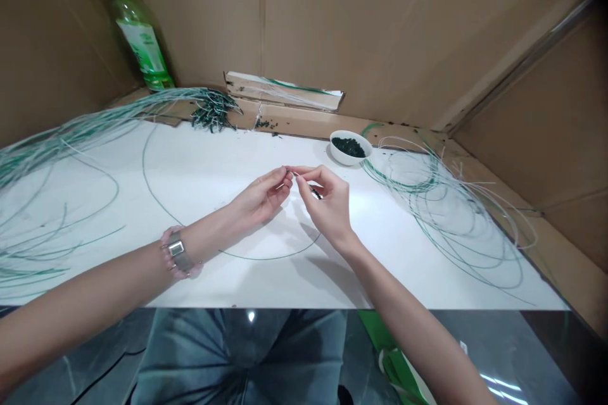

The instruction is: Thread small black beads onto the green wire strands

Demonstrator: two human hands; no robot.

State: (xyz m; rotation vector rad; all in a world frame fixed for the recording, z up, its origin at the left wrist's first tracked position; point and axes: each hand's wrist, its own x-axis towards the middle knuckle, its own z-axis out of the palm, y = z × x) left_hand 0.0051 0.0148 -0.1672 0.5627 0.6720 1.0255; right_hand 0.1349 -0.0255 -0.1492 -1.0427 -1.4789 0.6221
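Observation:
Over the middle of the white table (pixel 285 285), my left hand (pixel 266 199) has its thumb and forefinger pinched at a tiny dark piece (pixel 287 170), too small to name. Facing it, my right hand (pixel 330 202) is closed in a pinch, its fingertips almost meeting the left ones. A thin green wire (pixel 270 258) curves beneath both hands, rises toward my right hand and passes behind my left forearm. Its tip is hidden by the fingers. Something small and dark also shows within my right hand's curled fingers.
Behind the hands stands a white bowl (pixel 354 155) of small dark pieces. Coiled wires (pixel 446 202) lie at right. A long wire bundle (pixel 95 123) with dark-tipped ends stretches across the left. A green bottle (pixel 142 44) leans in the back corner; cardboard walls (pixel 332 19) enclose the table.

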